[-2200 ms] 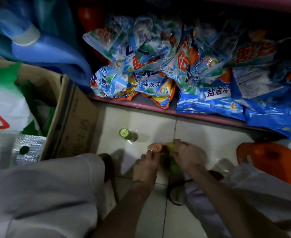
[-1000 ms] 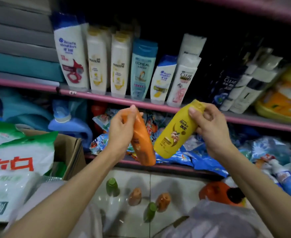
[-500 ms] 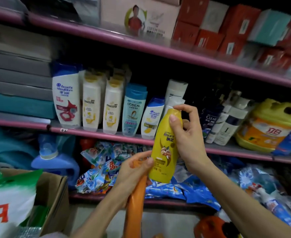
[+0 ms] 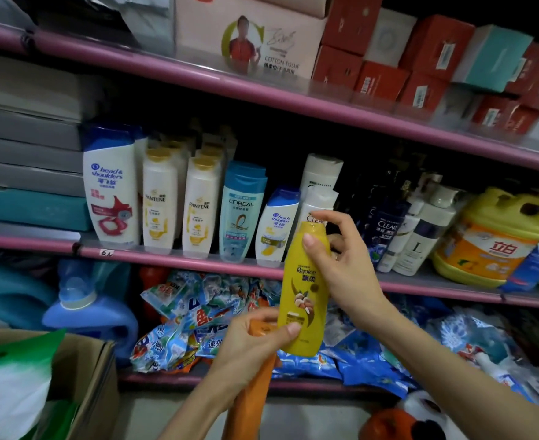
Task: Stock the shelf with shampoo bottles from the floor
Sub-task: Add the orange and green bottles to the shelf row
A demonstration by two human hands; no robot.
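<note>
the yellow shampoo bottle (image 4: 304,287), gripped near its cap by the right hand (image 4: 344,268) before the shelf (image 4: 172,256) front edge, should be kept upright and slid beside the white bottles while the orange bottle (image 4: 255,385) is held in the left hand (image 4: 252,347).

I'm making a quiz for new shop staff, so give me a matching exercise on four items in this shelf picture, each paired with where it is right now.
Things:
1. yellow Rejoice bottle
2. orange bottle
3. L'Oreal bottle
4. cotton tissue box

Places:
A. on the top shelf
B. gripped in the left hand, low down
C. standing on the middle shelf
D. held in the right hand, in front of the middle shelf

Pairs: 1-D, 2-B, 3-C, 4-A
</note>
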